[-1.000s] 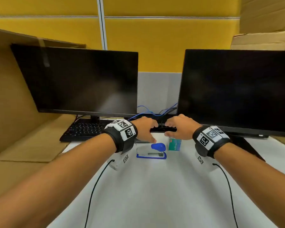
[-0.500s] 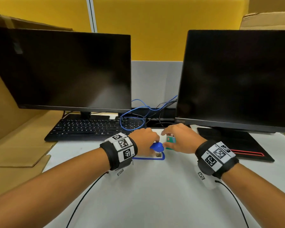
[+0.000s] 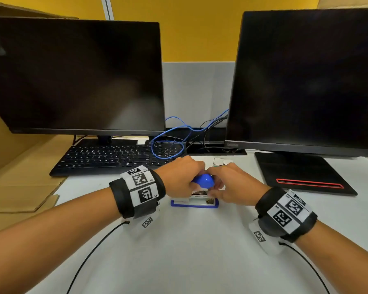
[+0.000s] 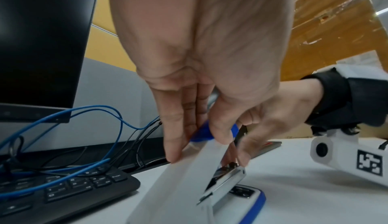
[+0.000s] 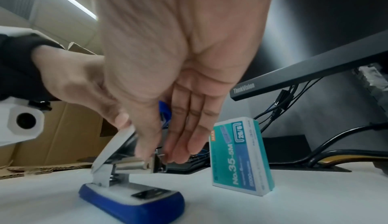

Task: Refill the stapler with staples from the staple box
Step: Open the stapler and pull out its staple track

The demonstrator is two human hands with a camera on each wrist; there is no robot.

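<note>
A white stapler (image 3: 194, 203) with a blue base stands on the white table between my hands. Its top cover (image 4: 189, 186) is swung up, baring the metal magazine (image 5: 134, 162). My left hand (image 3: 183, 177) pinches that cover near its blue tip between thumb and fingers (image 4: 174, 151). My right hand (image 3: 232, 185) pinches the front of the magazine with thumb and fingers (image 5: 182, 151). The teal staple box (image 5: 239, 157) stands upright and closed just right of the stapler; in the head view my right hand hides it.
Two dark monitors (image 3: 77, 77) (image 3: 306, 81) stand at the back. A black keyboard (image 3: 115, 158) and blue cables (image 3: 168, 145) lie behind my hands. A black monitor base (image 3: 302, 175) sits at right, cardboard (image 3: 19, 183) at left. White table (image 3: 189, 251) stretches in front.
Both hands came back from the keyboard's edge onto the stapler. The left hand has lifted the cover and the right hand has taken the magazine.
</note>
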